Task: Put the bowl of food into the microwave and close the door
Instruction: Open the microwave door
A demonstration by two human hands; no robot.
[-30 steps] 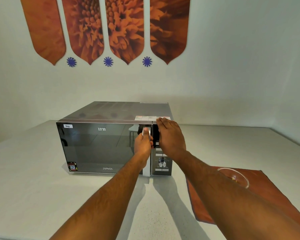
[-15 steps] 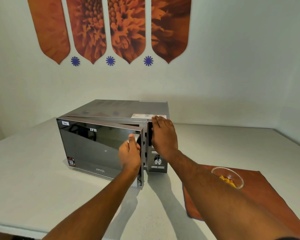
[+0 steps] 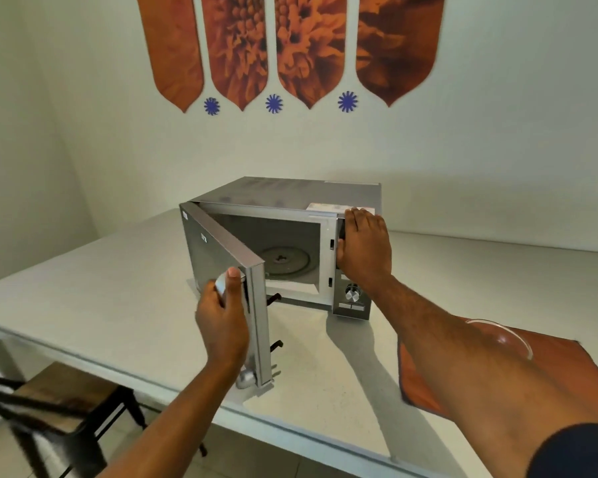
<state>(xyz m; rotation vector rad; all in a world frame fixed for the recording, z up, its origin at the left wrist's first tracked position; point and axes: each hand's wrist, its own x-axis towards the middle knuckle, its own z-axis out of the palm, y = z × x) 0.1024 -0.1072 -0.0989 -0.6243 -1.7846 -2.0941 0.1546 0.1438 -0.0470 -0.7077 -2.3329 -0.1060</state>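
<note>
The glass bowl (image 3: 508, 336) sits on an orange mat (image 3: 567, 367) on the white table (image 3: 101, 298), right of the microwave (image 3: 290, 198) and mostly hidden behind the right forearm. Its contents cannot be seen. The microwave door (image 3: 218, 257) stands wide open, showing the round turntable (image 3: 283, 262) inside. The left hand (image 3: 221, 322) is clamped around the door handle (image 3: 221, 286). The right hand (image 3: 365, 246) lies flat, fingers together, against the control panel (image 3: 351, 298). 1 chair (image 3: 49, 401) stands below the table's edge.
</note>
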